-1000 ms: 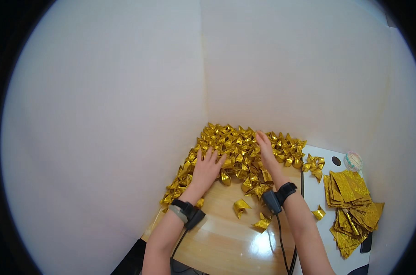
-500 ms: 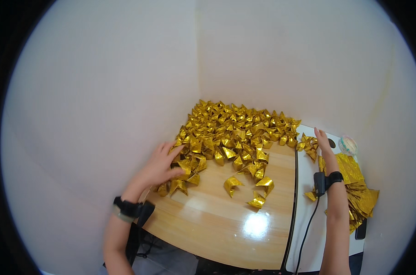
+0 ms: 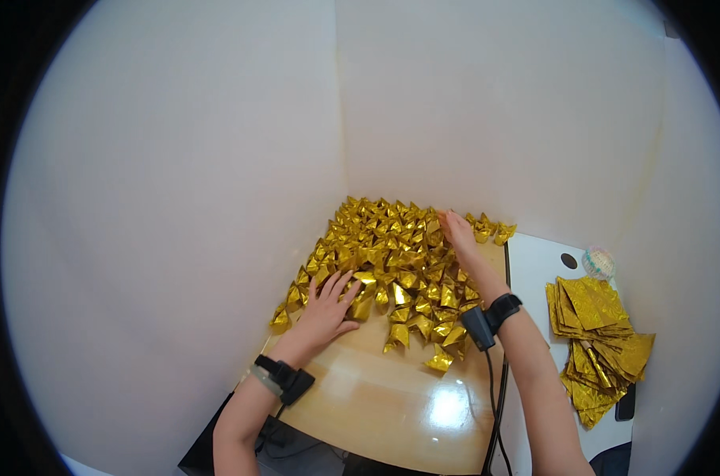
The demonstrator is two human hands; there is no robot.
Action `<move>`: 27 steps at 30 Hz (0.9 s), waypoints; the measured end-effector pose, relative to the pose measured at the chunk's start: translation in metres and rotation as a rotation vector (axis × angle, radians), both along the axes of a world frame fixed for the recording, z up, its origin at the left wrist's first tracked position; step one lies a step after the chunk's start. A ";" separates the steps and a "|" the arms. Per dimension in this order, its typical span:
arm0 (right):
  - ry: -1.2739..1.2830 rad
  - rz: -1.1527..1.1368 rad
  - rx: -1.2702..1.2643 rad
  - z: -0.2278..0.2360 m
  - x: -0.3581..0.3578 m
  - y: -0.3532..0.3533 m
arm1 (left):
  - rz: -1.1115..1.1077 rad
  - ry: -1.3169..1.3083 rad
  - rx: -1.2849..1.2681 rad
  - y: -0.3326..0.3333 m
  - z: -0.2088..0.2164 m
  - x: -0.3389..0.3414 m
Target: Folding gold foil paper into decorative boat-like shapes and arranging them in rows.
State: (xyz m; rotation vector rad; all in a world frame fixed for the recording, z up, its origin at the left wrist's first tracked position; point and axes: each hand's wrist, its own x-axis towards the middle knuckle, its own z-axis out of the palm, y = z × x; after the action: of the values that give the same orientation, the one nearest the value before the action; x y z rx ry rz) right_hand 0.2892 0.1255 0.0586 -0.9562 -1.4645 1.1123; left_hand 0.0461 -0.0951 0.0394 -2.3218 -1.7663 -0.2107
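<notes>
Many folded gold foil paper ingots [image 3: 376,246] lie heaped over the far part of a wooden table [image 3: 360,397]. My left hand [image 3: 328,311], fingers spread and stretched out, rests against the near left side of the heap, touching some ingots. At the far right of the heap, my right hand [image 3: 460,235] is held on edge with straight fingers, up against the ingots; its far side is partly hidden. Neither hand grips an ingot. A few ingots [image 3: 491,228] lie beyond the right hand, by the table's far right corner.
A white table [image 3: 534,258] adjoins on the right. On it are stacks of flat gold foil sheets [image 3: 594,309], a pastel-coloured round roll [image 3: 599,262] and a dark phone-like object [image 3: 625,403]. White walls [image 3: 177,159] rise behind and at both sides. A cable [image 3: 495,404] runs from my right wrist device.
My right hand has moved left from the white table to the heap, and the ingots there have shifted onto the wooden table. My left hand has moved right, pushing nearby ingots inward.
</notes>
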 end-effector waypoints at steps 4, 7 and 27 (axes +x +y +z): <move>-0.107 0.342 0.012 0.036 0.056 -0.011 | -0.046 -0.003 -0.003 0.011 0.015 0.013; -0.638 0.299 0.229 0.056 0.116 -0.042 | -0.064 -0.057 0.082 0.000 0.023 0.013; -0.871 0.102 0.288 -0.045 0.114 -0.150 | -0.338 0.355 0.185 0.033 -0.014 0.085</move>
State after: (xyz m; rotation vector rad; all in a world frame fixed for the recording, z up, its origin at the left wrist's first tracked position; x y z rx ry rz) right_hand 0.4030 -0.0243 0.0131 -1.2334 -2.3133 0.5147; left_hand 0.1313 -0.0621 0.0252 -2.3316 -1.1384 -0.0101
